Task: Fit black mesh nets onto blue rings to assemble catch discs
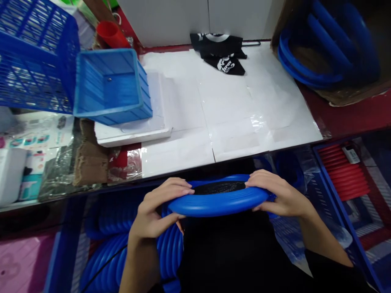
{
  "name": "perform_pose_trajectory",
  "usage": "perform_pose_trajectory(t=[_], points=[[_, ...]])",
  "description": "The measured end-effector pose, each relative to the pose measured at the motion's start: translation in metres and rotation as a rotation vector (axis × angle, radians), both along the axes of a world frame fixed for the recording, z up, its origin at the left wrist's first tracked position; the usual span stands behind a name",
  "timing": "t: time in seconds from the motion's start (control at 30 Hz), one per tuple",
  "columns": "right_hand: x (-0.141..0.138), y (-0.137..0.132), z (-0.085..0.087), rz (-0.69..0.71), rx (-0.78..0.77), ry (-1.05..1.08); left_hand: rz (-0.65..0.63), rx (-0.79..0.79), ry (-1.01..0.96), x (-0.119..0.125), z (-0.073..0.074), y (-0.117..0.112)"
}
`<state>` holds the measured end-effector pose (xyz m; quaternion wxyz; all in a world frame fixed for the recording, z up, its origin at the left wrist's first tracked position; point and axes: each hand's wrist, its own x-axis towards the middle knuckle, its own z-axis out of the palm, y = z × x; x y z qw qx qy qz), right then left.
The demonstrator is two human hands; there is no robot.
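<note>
At the lower centre of the frame, just in front of a black garment (232,252), one blue ring (220,204) is held nearly edge-on. The left hand (161,207) grips its left end, fingers curled over the top and thumb beneath; the right hand (281,195) is closed likewise on the right end. Dark mesh (220,187) shows within the opening. Lower left: stacked blue rings (105,264). Right edge: red ribbed pieces (345,175) in a blue crate. Beyond, mid-frame, a white-covered table (180,150) bears a light-blue bin (110,113) atop a white flat box (137,138). Upper centre: black printed items (224,65). Upper right: a cardboard box (342,97) containing blue curved pieces (314,77).
</note>
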<state>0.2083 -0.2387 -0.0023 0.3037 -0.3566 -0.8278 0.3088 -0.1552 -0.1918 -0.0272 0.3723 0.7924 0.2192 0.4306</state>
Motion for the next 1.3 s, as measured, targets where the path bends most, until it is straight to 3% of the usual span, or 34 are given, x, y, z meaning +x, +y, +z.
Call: perform_pose_trajectory(t=[0.1, 0.23, 0.5, 0.63, 0.73, 0.8, 0.87, 1.0, 1.13, 1.3], points=[[-0.006, -0.001, -0.003, 0.002, 0.070, -0.016, -0.038, 0.000, 0.224, 0.011, 0.006, -0.003], [-0.018, -0.001, 0.000, 0.003, 0.151, -0.091, -0.088, 0.134, 0.370, 0.040, 0.018, -0.010], [-0.040, -0.012, 0.004, -0.159, 0.317, -0.145, 0.151, 0.237, 0.335, 0.052, 0.016, -0.029], [-0.048, -0.007, 0.012, -0.147, 0.269, -0.142, 0.183, 0.207, 0.283, 0.050, 0.017, -0.035], [-0.042, 0.001, 0.015, -0.021, 0.200, -0.127, 0.159, 0.132, 0.222, 0.029, 0.015, -0.035], [-0.031, 0.006, 0.010, 0.005, 0.183, -0.144, 0.214, 0.108, 0.127, 0.002, 0.009, -0.037], [-0.019, 0.008, -0.003, -0.046, 0.164, -0.170, 0.306, 0.129, 0.001, -0.029, 0.001, -0.040], [-0.016, 0.006, -0.032, -0.032, 0.108, -0.107, 0.329, 0.099, -0.141, -0.075, -0.017, -0.058], [-0.044, -0.004, -0.047, 0.082, 0.094, 0.046, 0.501, 0.066, -0.219, -0.087, -0.027, -0.083], [-0.076, -0.012, -0.056, 0.064, 0.026, 0.222, 0.632, -0.027, -0.151, -0.097, -0.050, -0.110]])
